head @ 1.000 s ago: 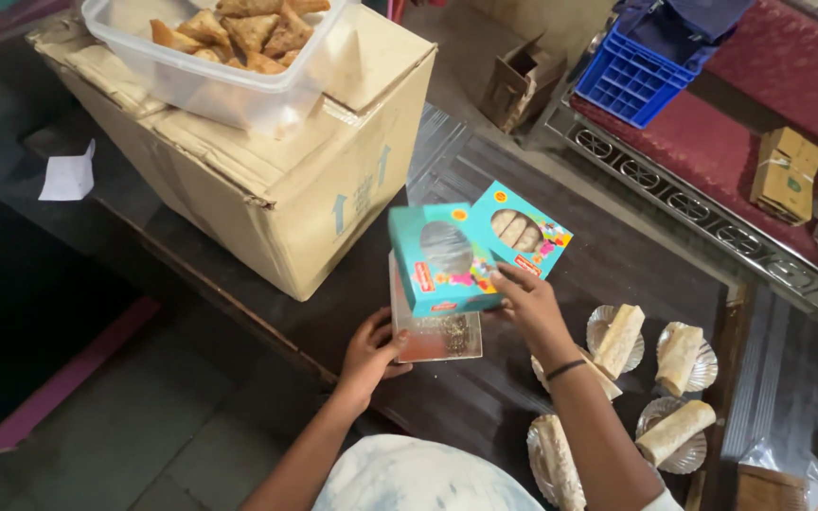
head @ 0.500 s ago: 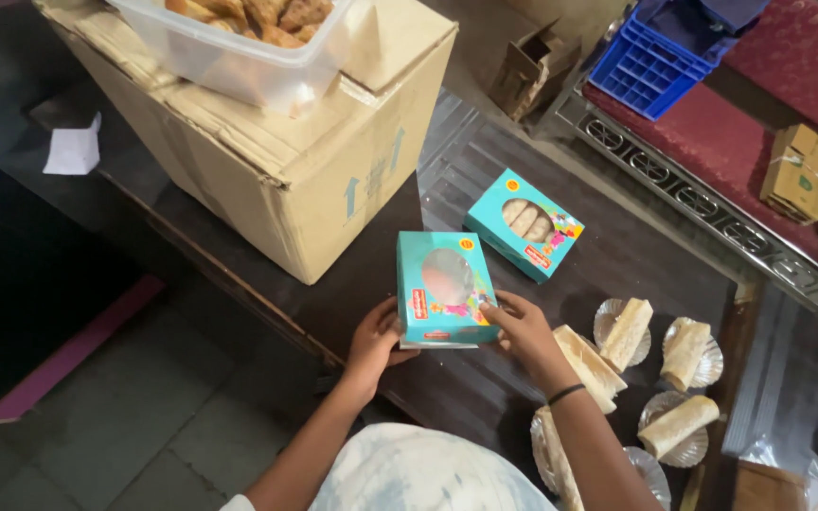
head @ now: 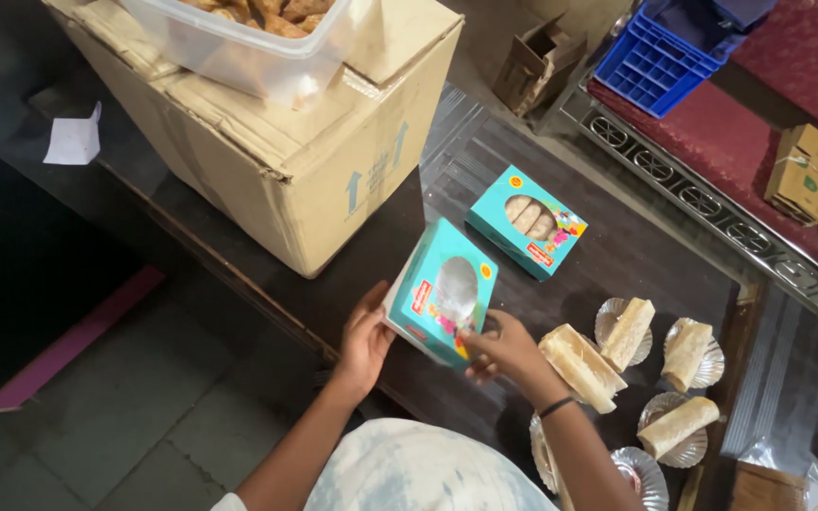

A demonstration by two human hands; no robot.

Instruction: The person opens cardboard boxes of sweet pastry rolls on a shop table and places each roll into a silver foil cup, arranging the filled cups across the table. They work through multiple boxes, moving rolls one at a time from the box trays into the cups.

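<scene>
Squarely between hands (head: 364, 343), teal carton (head: 441, 292)

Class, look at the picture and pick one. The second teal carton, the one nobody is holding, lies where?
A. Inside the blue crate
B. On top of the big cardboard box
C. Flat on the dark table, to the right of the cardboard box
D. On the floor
C: the second teal carton lies flat on the dark table, right of the cardboard box, while both hands hold the other teal carton.
</scene>
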